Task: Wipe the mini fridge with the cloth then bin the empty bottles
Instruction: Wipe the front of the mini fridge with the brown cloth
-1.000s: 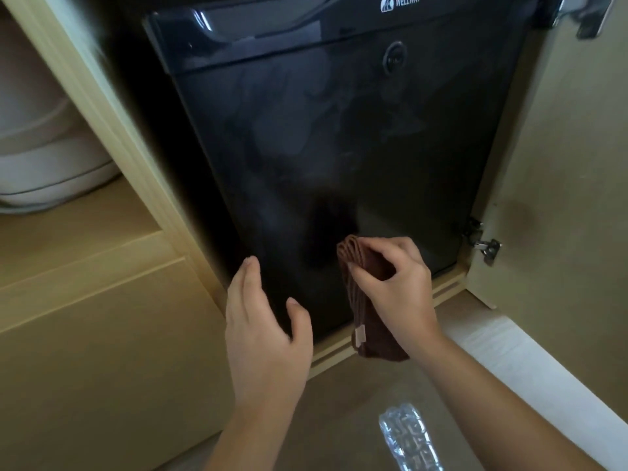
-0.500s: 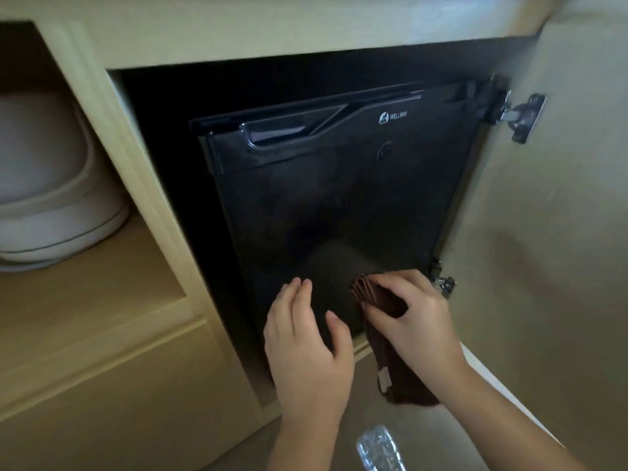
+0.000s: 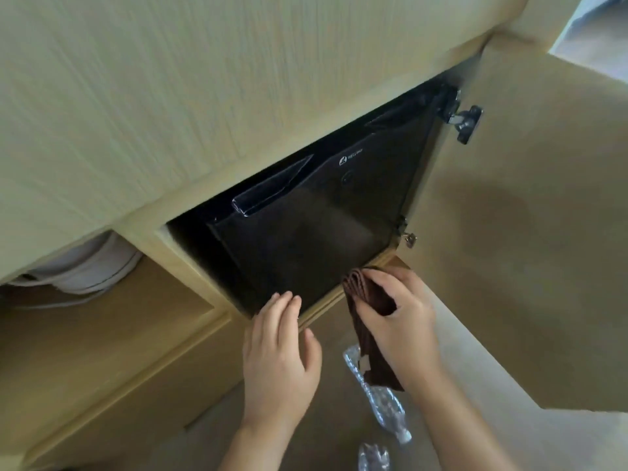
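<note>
A black mini fridge (image 3: 316, 229) sits closed inside a pale wooden cabinet. My right hand (image 3: 397, 321) grips a folded brown cloth (image 3: 370, 338) at the fridge's bottom right corner, and the cloth hangs down below the hand. My left hand (image 3: 278, 358) is open with fingers apart, its fingertips at the fridge's bottom edge. A crushed clear plastic bottle (image 3: 384, 402) lies on the floor below my right hand. A second clear bottle (image 3: 373, 457) shows at the bottom edge of the view.
The cabinet door (image 3: 530, 249) stands open to the right, hung on metal hinges (image 3: 464, 119). A white rounded object (image 3: 85, 270) rests on the shelf to the left of the fridge. Below that shelf is a wooden drawer front (image 3: 102, 362).
The view has pulled back and up from the fridge. Both hands have slid down the door to its bottom edge. The bottles on the floor show more fully.
</note>
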Available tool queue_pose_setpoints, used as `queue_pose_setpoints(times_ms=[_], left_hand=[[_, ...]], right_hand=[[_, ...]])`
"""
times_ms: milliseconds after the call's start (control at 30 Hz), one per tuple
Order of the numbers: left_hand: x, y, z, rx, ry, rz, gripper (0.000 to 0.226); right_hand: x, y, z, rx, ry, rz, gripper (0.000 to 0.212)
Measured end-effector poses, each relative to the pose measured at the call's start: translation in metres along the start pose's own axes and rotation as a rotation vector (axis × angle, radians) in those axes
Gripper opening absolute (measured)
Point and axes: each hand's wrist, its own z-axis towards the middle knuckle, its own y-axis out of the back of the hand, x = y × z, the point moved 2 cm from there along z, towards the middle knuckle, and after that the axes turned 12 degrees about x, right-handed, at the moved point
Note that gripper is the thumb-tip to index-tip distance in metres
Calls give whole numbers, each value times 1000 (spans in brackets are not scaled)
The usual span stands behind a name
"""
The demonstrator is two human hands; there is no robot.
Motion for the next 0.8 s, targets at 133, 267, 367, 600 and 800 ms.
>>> queue_pose_setpoints(times_ms=[133,267,367,600,800], left_hand=[[-29,44,-10,80,23,12,42],[-69,93,-7,111,7,-14,38],[-98,135,-1,128,-32,-15,37],[-161,235,9,162,-48,-32,38],[-205,301,11,149,-14,-23,38]], right_hand=[[41,36,-17,69,-71,-32,33],[81,79,-25,93,-122,-28,33],[114,112,-26,95,-144,-12,34],[193,195,-16,89,-141,-21,31],[243,258,-8,136,-98,-52,30]])
